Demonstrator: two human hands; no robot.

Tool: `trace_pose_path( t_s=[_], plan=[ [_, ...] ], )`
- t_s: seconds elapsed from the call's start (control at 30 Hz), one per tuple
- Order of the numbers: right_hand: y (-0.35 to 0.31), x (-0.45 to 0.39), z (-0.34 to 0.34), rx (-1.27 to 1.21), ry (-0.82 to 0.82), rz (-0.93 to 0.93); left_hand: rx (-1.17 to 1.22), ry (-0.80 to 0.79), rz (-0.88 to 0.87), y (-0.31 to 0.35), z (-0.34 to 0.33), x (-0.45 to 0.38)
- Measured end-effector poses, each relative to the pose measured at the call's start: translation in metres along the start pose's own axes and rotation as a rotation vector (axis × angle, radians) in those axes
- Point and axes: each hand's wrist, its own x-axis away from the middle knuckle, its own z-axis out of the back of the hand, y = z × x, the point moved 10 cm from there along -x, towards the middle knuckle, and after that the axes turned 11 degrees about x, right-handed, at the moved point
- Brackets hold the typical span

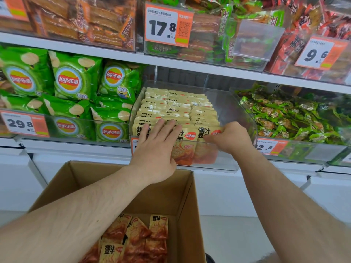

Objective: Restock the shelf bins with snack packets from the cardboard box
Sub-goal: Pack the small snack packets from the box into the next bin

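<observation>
Box [171, 188] below hands [155, 149]; bin [237, 114] half-free.

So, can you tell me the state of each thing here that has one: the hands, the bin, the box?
Left hand: fingers straight, pressing on the front packets in the bin.
Right hand: fingers curled, its grip pinching a packet at the front right.
Clear bin: partly filled with upright rows of packets, right side bare.
Cardboard box: flaps open, some packets lie at the bottom.
Chip bags: sealed, shelved.
</observation>
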Motion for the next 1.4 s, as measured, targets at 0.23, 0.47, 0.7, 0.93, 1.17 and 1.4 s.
trace_pose_path(
  t_s=[0.23, 0.47, 0.7, 0.93, 1.17, 1.4],
  plan=[
    [-0.010, 0.003, -0.010, -0.058, -0.069, 0.068, 0.019, -0.038, 0.013, 0.002, 0.001, -0.001],
    [-0.025, 0.053, 0.032, 0.151, 0.509, 0.150, 0.090, 0.001, -0.019, -0.010, 0.016, 0.055],
    [-0.131, 0.166, -0.110, 0.238, 0.070, 0.861, 0.139, -0.452, 0.286, -0.103, -0.027, 0.159],
    [-0.057, 0.137, -0.317, 0.379, -0.633, 0.291, 0.302, -0.608, 0.488, -0.163, -0.066, 0.193],
    [-0.046, 0.210, -0.440, 0.463, -0.855, 0.348, 0.479, -0.647, 0.715, -0.211, -0.097, 0.214],
    [-0.031, 0.174, -0.467, 0.475, -0.554, 0.120, 0.639, -0.606, 0.955, -0.237, -0.115, 0.232]
  ],
)
